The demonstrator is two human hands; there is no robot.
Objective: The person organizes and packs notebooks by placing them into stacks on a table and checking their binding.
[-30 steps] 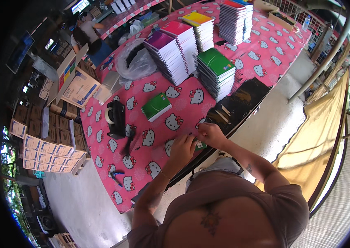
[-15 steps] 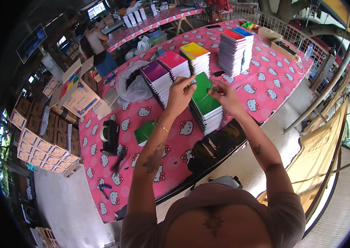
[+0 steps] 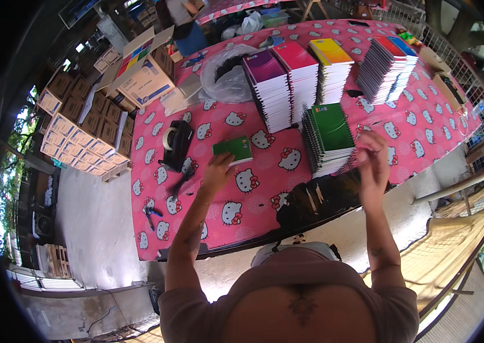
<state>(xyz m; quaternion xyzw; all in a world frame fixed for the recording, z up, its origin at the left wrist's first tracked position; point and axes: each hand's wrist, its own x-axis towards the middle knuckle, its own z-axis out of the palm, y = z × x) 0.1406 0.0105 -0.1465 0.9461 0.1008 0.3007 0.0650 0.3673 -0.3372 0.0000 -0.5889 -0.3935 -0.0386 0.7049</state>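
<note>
Looking down from the head view, I count six tall stacks of spiral notebooks on the one pink bench (image 3: 230, 197), and I take the green stack (image 3: 330, 128) as landmark. Behind it, toward the left, are one purple stack (image 3: 268, 88) and one pink stack (image 3: 299, 74); directly behind is one yellow stack (image 3: 333, 63); behind to the right stand one red stack (image 3: 382, 68) and one blue stack (image 3: 406, 68). To the left of the green stack lies a low green block (image 3: 239, 147); whether it is one notebook or several, I cannot tell. The left hand (image 3: 219, 171) touches it with the fingers over its near-left part, but a firm grasp cannot be confirmed. The right hand (image 3: 373, 163) is just to the right of the green stack, its fingers bent; I cannot tell if it grasps something.

Farther left of the green stack are one tape dispenser (image 3: 178, 143), containing one roll, and one pair of pliers (image 3: 150, 217). Behind-left, one clear plastic bag (image 3: 213, 71) contains something black, and one open carton (image 3: 148, 77) shows coloured pieces at its opening. Far right, one cardboard box (image 3: 442, 68) holds dark things.
</note>
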